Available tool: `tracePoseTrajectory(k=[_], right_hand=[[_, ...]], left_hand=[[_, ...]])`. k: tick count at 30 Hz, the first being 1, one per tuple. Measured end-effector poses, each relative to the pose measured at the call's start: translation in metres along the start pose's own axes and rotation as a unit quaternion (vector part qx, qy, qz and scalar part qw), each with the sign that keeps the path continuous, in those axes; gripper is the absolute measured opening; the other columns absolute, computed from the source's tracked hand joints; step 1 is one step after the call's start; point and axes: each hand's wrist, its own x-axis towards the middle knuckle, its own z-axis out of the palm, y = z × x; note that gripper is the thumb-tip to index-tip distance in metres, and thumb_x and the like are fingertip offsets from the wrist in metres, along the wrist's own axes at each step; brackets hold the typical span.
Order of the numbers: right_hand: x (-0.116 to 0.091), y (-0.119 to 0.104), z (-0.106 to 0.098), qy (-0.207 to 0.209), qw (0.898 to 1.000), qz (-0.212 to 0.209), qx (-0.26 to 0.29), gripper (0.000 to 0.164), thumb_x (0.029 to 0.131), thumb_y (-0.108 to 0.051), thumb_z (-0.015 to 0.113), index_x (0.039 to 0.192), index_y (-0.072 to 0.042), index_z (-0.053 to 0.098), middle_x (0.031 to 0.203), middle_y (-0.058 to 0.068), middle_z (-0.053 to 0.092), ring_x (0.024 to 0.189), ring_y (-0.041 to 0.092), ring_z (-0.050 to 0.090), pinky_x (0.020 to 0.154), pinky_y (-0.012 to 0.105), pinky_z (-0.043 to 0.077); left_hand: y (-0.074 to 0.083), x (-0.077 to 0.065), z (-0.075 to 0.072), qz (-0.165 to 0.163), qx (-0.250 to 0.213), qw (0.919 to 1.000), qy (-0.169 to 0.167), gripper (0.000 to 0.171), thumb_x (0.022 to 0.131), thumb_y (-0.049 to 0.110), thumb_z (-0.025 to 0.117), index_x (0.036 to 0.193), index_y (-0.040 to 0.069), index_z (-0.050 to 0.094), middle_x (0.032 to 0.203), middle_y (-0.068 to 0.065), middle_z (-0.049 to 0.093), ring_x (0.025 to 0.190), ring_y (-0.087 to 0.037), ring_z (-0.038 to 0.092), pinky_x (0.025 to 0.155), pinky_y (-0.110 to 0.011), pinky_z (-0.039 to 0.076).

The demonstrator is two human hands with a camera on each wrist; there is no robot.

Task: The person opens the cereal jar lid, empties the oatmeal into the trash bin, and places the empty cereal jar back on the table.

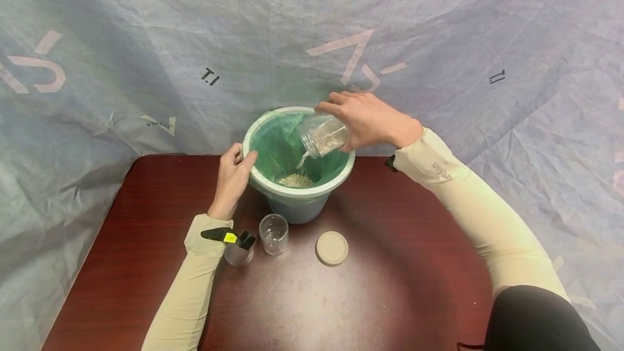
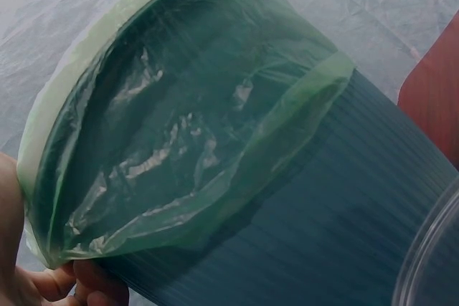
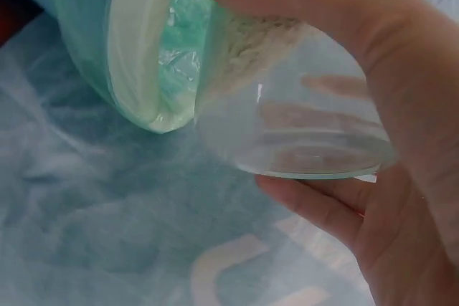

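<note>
A trash bin (image 1: 292,207) with a pale rim, lined with a green plastic bag (image 1: 265,150), stands at the table's far edge. My left hand (image 1: 229,180) grips its rim at the left, thumb on top and fingers beneath. In my right hand (image 1: 372,118) is a clear jar (image 3: 294,120), tipped mouth-down over the bin's right side. Pale flakes or grains (image 1: 327,140) still lie along the jar's lower wall. Some are pouring from its mouth in a thin stream onto a small pile (image 1: 296,180) at the bottom of the bag.
An uncovered clear jar (image 1: 274,234) stands just in front of the bin. Left of it, a clear round item (image 1: 238,256) is partly hidden by my left wrist strap. A beige round lid (image 1: 332,248) lies on the dark red table (image 1: 404,264). Grey fabric (image 1: 273,26) hangs behind.
</note>
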Motion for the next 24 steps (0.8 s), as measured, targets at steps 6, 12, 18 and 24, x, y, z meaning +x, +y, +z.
tracePoseTrajectory(k=[6, 12, 18, 24], right_hand=[[-0.0013, -0.0007, 0.0000, 0.003, 1.000, -0.002, 0.000, 0.094, 0.066, -0.025, 0.097, 0.150, -0.010, 0.057, 0.123, 0.013, 0.059, 0.111, 0.039, 0.062, 0.096, 0.055, 0.051], [-0.0021, -0.0022, -0.0009, 0.008, 1.000, -0.008, 0.001, 0.092, 0.066, -0.024, 0.097, 0.148, -0.011, 0.058, 0.120, 0.012, 0.059, 0.109, 0.039, 0.062, 0.094, 0.055, 0.052], [-0.0019, -0.0038, -0.0010, 0.011, 1.000, -0.012, 0.000, 0.092, 0.066, -0.025, 0.098, 0.148, -0.011, 0.058, 0.119, 0.013, 0.059, 0.108, 0.039, 0.062, 0.094, 0.056, 0.052], [-0.0023, -0.0030, -0.0004, 0.003, 1.000, -0.006, -0.003, 0.092, 0.066, -0.025, 0.097, 0.148, -0.012, 0.058, 0.119, 0.012, 0.059, 0.109, 0.039, 0.062, 0.096, 0.055, 0.051]], left_hand=[[0.0010, -0.0007, -0.0002, 0.000, 0.002, 1.0000, -0.003, 0.019, 0.101, 0.021, 0.065, 0.092, 0.008, 0.054, 0.067, 0.006, 0.042, 0.064, -0.010, 0.043, 0.062, -0.025, 0.034], [0.0009, -0.0005, -0.0003, 0.002, 0.001, 1.0000, -0.003, 0.019, 0.101, 0.021, 0.065, 0.091, 0.009, 0.054, 0.066, 0.006, 0.038, 0.063, -0.011, 0.040, 0.061, -0.026, 0.032], [0.0014, -0.0006, -0.0012, 0.005, 0.002, 1.0000, -0.001, 0.020, 0.101, 0.021, 0.065, 0.092, 0.007, 0.054, 0.066, 0.006, 0.039, 0.063, -0.010, 0.041, 0.061, -0.025, 0.032], [0.0007, -0.0007, -0.0003, -0.002, -0.002, 1.0000, -0.003, 0.020, 0.102, 0.020, 0.065, 0.092, 0.008, 0.054, 0.066, 0.006, 0.040, 0.062, -0.010, 0.041, 0.060, -0.025, 0.033]])
